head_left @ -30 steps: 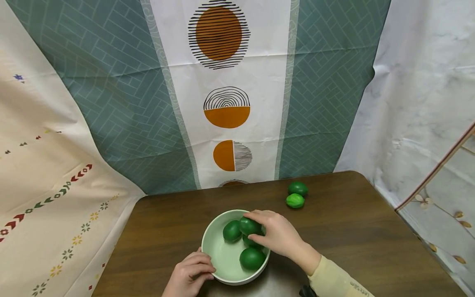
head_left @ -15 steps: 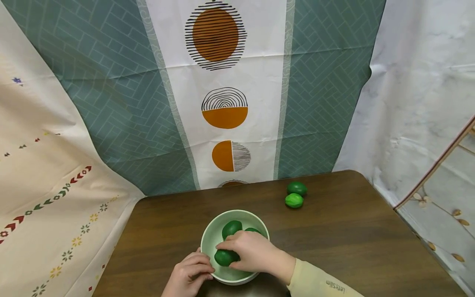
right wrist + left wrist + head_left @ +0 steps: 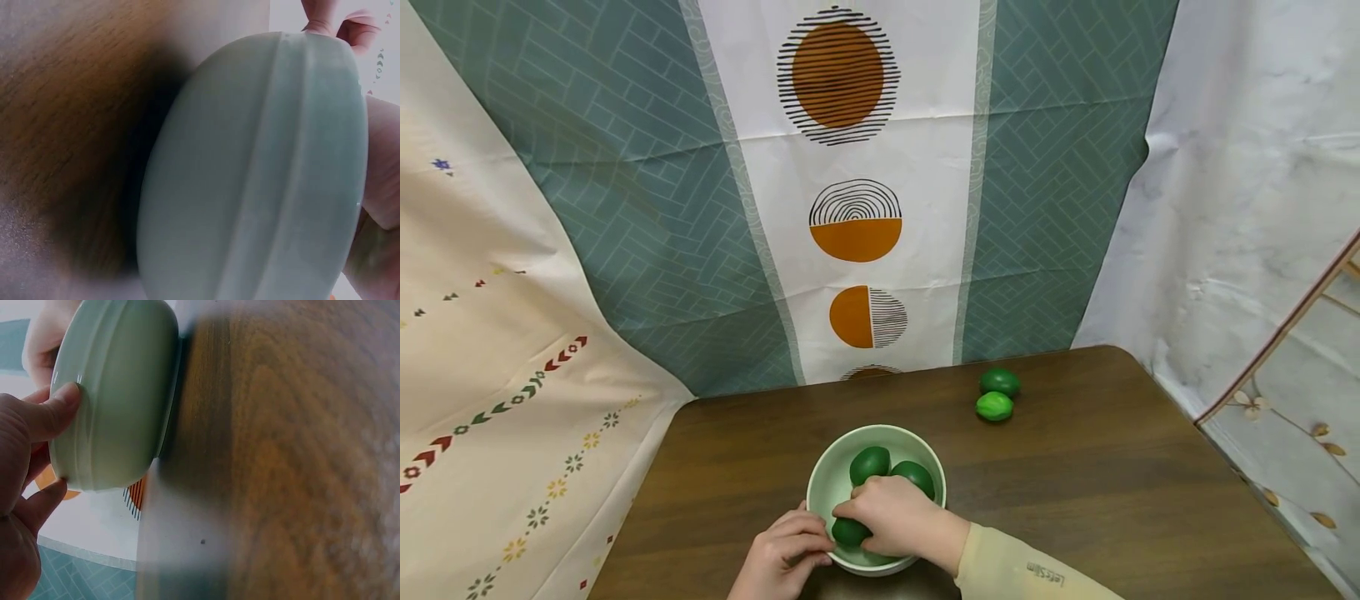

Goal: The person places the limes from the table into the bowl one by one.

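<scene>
My pale yellow right sleeve [image 3: 996, 565] bore small dark lettering [image 3: 1046, 574]. I read it as "LetsSlim", printed along its length.

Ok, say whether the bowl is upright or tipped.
Upright: the bowl stands base-down on the table, mouth facing up, with green fruits inside.

The right hand [image 3: 893, 510] partly hides the green fruit [image 3: 849, 532] it grips. The bowl [image 3: 250, 175] — right wrist view — is cut off below.

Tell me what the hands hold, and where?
The left hand holds the bowl near its rim; the right hand grips a green fruit, hold partly hidden.
</scene>
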Available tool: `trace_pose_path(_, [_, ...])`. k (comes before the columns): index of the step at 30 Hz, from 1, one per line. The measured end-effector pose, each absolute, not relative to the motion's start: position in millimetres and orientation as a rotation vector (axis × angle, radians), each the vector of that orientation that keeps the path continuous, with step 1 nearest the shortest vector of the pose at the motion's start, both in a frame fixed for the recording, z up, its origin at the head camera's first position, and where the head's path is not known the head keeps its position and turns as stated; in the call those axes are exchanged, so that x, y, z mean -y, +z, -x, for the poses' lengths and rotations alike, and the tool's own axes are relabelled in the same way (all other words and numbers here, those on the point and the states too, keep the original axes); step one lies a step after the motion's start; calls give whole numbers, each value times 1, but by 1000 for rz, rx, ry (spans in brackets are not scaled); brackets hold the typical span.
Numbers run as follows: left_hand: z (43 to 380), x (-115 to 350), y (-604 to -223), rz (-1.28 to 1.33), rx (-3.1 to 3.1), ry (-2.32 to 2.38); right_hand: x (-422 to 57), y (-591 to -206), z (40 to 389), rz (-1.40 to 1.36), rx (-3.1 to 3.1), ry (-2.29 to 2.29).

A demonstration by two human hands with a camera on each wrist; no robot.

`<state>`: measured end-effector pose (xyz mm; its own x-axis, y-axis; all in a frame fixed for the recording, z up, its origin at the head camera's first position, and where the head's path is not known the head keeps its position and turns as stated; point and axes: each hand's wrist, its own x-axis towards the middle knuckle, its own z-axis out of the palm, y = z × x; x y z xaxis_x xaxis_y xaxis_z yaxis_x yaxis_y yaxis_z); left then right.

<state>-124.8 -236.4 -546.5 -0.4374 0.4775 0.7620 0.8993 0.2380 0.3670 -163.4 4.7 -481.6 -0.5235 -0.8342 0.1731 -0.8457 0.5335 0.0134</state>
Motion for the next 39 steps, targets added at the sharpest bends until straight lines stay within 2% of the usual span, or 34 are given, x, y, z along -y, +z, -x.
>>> trace_pose_path(21, [129,236,-552,1275,1959,-1090,-6,-479,163,-1422,2581,85])
trace_pose_path(39, [131,237,-554,1295,1909,-1081,-18,-461,167,-1430,2612,293])
